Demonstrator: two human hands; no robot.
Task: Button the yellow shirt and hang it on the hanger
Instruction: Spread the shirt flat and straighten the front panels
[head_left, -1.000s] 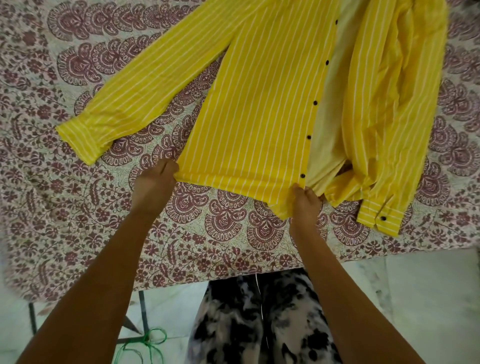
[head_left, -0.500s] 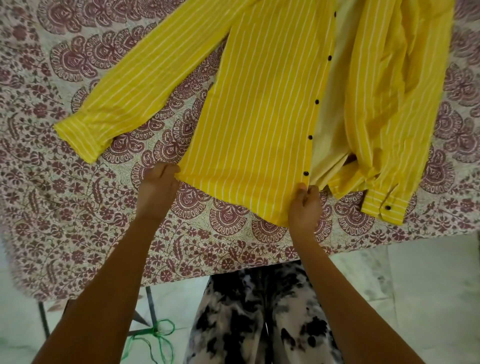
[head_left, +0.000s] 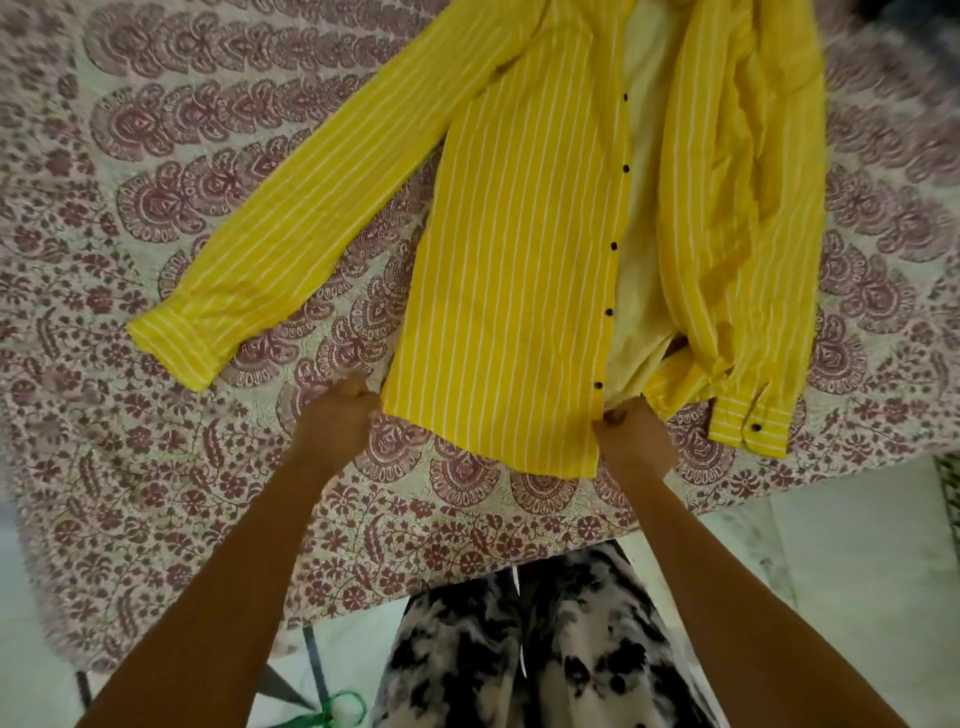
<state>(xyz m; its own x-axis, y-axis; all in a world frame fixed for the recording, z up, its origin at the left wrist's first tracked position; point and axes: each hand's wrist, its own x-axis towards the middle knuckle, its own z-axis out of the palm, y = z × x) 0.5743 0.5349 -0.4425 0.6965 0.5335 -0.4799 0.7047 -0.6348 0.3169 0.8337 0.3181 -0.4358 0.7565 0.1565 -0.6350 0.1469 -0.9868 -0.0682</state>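
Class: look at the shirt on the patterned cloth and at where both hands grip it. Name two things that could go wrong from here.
1. The left hand and right hand pinch only the hem of the buttoned panel of the yellow shirt; pulling may drag the loose patterned cloth.
2. The other panel lies bunched, so its buttonholes may misalign with the buttons.

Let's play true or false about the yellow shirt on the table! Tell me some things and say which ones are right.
1. Both hands, the left hand and the right hand, grip the bottom hem of the yellow shirt. True.
2. The shirt is buttoned all the way. False: it lies open, the black buttons unfastened.
3. The shirt hangs on a hanger. False: it lies on the patterned cloth; no hanger shows.
4. The shirt has white stripes. True.
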